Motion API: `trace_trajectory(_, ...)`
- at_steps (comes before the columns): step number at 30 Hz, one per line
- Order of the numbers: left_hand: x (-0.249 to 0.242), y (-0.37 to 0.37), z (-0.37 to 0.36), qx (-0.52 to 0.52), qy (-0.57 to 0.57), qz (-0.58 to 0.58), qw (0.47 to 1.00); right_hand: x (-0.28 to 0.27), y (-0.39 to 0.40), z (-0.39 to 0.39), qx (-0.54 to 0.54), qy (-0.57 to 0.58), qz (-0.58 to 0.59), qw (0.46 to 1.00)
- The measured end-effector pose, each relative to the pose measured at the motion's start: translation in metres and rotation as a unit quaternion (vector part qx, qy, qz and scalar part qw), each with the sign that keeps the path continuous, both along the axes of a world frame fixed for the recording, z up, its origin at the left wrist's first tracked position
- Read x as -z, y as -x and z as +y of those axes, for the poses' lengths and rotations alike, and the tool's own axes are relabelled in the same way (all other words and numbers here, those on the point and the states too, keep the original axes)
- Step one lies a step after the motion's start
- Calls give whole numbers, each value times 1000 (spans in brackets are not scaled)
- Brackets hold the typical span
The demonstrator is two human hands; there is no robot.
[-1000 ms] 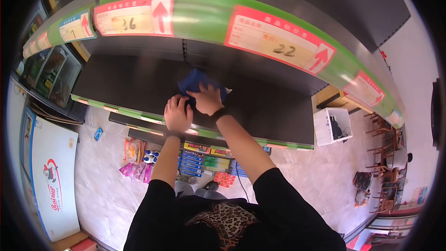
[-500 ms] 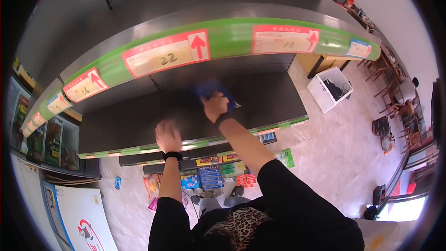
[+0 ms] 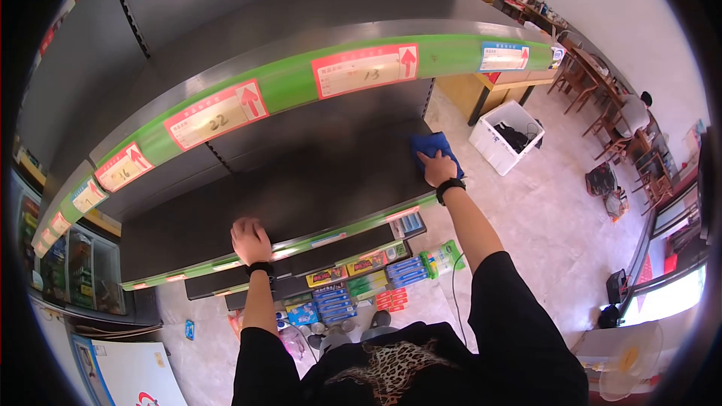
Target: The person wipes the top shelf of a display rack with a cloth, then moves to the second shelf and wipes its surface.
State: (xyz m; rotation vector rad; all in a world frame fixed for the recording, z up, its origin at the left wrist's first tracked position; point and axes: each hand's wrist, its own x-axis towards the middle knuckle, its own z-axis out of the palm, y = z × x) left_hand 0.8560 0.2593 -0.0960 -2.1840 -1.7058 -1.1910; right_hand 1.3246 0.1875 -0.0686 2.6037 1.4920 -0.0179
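Observation:
My right hand (image 3: 439,170) presses a folded blue cloth (image 3: 430,144) onto the dark shelf board (image 3: 316,169), at its right end. The fingers lie over the cloth, with the index finger stretched out. Near the board's front edge, on the left, my left hand (image 3: 250,241) rests with bent fingers slightly apart and nothing in them. A green price strip (image 3: 331,239) runs along that edge, just beside the left wrist.
Above hangs another shelf with a green label strip (image 3: 289,94). Boxed goods (image 3: 335,302) stand on lower levels and the floor. To the right are a white bin (image 3: 496,143) and a wooden table (image 3: 481,98). Other people are in the background.
My right hand and the blue cloth have moved right along the board to its end. The left hand stays near the front edge. The view has shifted to the right.

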Motion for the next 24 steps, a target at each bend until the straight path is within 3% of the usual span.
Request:
trace_trajectory(8, 1, 0, 0, 7, -4, -19, 1000, -13, -9, -38, -66, 6, 56, 996)
trace_trajectory(16, 1, 0, 0, 10, 20, -30, 999, -8, -4, -45, -119, -29, 237, 964)
trace_trajectory(21, 0, -1, 0, 10, -1, -25, 1000, -13, 0, -18, -164, 31, 324, 931)
trace_trajectory(24, -1, -1, 0, 9, -11, -30, 999, -13, 8, 8, -285, 84, 385, 873)
